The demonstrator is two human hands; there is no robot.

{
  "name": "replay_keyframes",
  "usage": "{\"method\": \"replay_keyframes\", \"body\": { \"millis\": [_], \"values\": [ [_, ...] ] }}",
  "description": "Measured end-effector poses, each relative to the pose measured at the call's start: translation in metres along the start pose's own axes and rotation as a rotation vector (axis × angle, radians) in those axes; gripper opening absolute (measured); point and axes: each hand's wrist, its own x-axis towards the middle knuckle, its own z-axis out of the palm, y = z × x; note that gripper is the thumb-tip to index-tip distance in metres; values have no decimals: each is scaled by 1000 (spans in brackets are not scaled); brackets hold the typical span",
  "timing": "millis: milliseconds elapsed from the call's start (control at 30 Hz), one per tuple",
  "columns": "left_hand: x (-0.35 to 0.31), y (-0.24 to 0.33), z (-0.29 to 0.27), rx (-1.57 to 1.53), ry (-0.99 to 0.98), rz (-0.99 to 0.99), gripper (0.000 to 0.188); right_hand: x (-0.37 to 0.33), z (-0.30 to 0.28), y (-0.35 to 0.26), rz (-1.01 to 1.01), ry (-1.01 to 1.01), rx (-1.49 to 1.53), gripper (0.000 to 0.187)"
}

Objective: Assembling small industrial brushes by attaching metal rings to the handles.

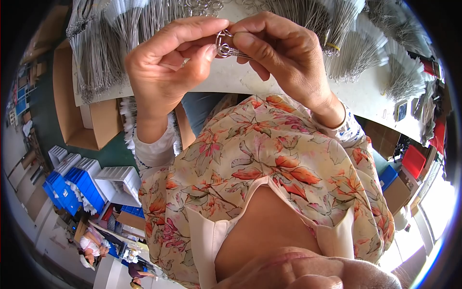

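Observation:
Above the near edge of the white table (358, 94), both my hands meet at a small shiny metal ring (219, 38) and several thin steel wires with looped ends (224, 50). My left hand (166, 60) pinches the ring between thumb and forefinger. From the other side, my right hand (286, 53) is closed on the wires, its thumb pressed near the ring. The loops sit at the ring; whether each one is threaded on it I cannot tell. My fingers hide part of both. Loose metal rings (202, 6) lie on the table just beyond.
Bundles of looped steel wires (96, 55) cover the table's left; more wire bundles (358, 53) lie on the right. An open cardboard box (77, 111) stands below left, near a white plastic crate (120, 185) and blue crates (62, 192). Other people (91, 245) are far off.

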Motion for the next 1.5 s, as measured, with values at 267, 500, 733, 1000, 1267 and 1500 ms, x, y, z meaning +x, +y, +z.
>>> {"method": "replay_keyframes", "body": {
  "millis": [267, 500, 733, 1000, 1267, 1500],
  "values": [
    [-1, -2, 7, -102, 44, -111, 25, -2, -5, 11, -211, 23, -129, 13],
    [-2, -2, 11, 95, 43, 54, 27, 3, -2, 20, 93, 6, 441, 15],
    [-2, 1, 6, 138, 20, 0, 26, 2, -2, 20, 190, -35, 399, 15],
    [-5, 2, 7, 122, 29, -43, 26, 1, 1, 25, 125, 9, 356, 12],
    [-6, 3, 9, 141, 36, -69, 26, -1, 10, 30, -107, 213, 213, 8],
    [-1, -1, 12, 196, 39, 19, 25, 2, 7, 27, -53, 137, 153, 8]
  ]
}}
